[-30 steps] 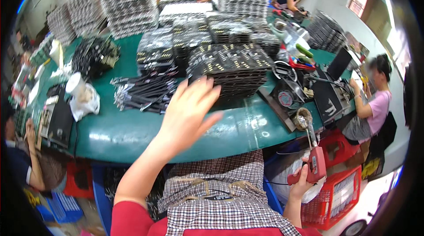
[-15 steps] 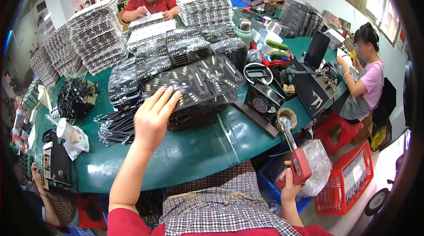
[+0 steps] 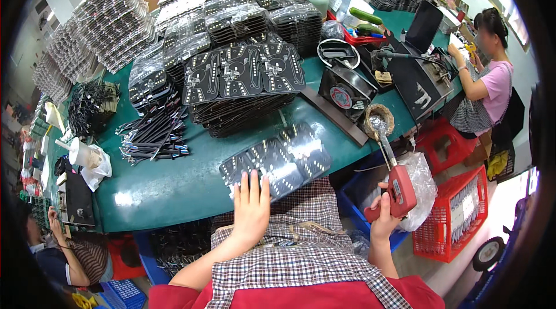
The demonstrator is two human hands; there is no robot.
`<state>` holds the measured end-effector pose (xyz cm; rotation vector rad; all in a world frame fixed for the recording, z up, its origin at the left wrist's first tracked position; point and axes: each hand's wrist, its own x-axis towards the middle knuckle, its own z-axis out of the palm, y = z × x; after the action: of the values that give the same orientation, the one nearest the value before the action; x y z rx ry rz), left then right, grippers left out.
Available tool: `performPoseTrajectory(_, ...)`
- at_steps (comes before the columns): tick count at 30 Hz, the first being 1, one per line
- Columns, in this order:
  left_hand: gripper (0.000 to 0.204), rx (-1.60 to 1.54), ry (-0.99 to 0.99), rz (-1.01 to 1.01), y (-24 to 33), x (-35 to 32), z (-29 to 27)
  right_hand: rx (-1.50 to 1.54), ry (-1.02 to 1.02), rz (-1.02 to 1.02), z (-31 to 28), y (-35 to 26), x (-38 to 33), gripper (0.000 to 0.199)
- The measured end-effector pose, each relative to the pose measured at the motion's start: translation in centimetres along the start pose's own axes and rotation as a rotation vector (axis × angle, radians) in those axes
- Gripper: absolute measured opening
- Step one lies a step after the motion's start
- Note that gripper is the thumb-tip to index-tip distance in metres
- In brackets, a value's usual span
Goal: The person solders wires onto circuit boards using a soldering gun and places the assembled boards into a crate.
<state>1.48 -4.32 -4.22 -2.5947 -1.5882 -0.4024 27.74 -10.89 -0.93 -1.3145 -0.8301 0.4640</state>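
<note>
A black circuit board panel (image 3: 278, 161) with rows of small pale parts lies at the table's near edge, its surface shiny with glare. My left hand (image 3: 253, 205) rests on its near left edge, fingers stretched out and apart; the thumb is hard to make out. Wrapped round the handle of a red pistol-grip soldering gun (image 3: 401, 186) is my right hand (image 3: 383, 219), to the right of the table edge. The gun's long metal barrel points up to a round tan holder (image 3: 388, 113) with shiny silvery filling. Beyond the panel stands a stack of similar black panels (image 3: 243, 77).
Black cable bundles (image 3: 153, 135) lie left of the stack. A dark bar (image 3: 333, 117) and a black fan-like box (image 3: 347, 92) stand right. Below are a red crate (image 3: 443, 216) and a clear plastic bag (image 3: 418, 184). Co-workers sit across, right and lower left.
My left hand has come from the stack toward me, and a black panel now lies at the near edge under it. My right hand still grips the soldering gun. The view has tilted down.
</note>
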Motion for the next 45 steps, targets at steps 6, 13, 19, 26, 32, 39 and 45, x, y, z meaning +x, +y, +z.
performPoseTrajectory(6, 0.063, -0.294, -0.138, -0.196, 2.5, 4.5, -1.0, 0.02, -0.05, 0.041, -0.1, -0.2, -1.0, 0.03)
performPoseTrajectory(13, 0.074, -0.317, -0.273, 0.251, -4.8, 6.0, -1.3, 0.006, 0.039, 0.002, -0.2, 0.4, -1.9, 0.036)
performPoseTrajectory(19, 0.067, -0.312, -0.098, 0.229, -5.0, 5.2, -0.4, 0.009, -0.023, 0.036, 1.8, 0.3, -2.0, 0.037)
performPoseTrajectory(26, 0.032, -0.276, 0.656, -0.3, -15.6, 10.3, -3.6, -0.024, -0.097, 0.046, 2.4, -0.4, -3.2, 0.037)
performPoseTrajectory(32, 0.022, -0.452, 0.472, -0.196, -18.0, 9.5, -3.0, -0.043, -0.164, 0.041, 3.3, -1.3, -4.8, 0.035)
performPoseTrajectory(39, 0.036, -0.434, 0.558, -0.237, -18.7, 7.5, -3.1, 0.004, -0.268, 0.012, 5.0, -2.0, -5.0, 0.034)
performPoseTrajectory(45, 0.033, -0.463, 0.0, -0.229, -11.0, 1.6, -5.2, 0.074, -0.444, 0.273, 3.9, -2.7, -5.7, 0.048)
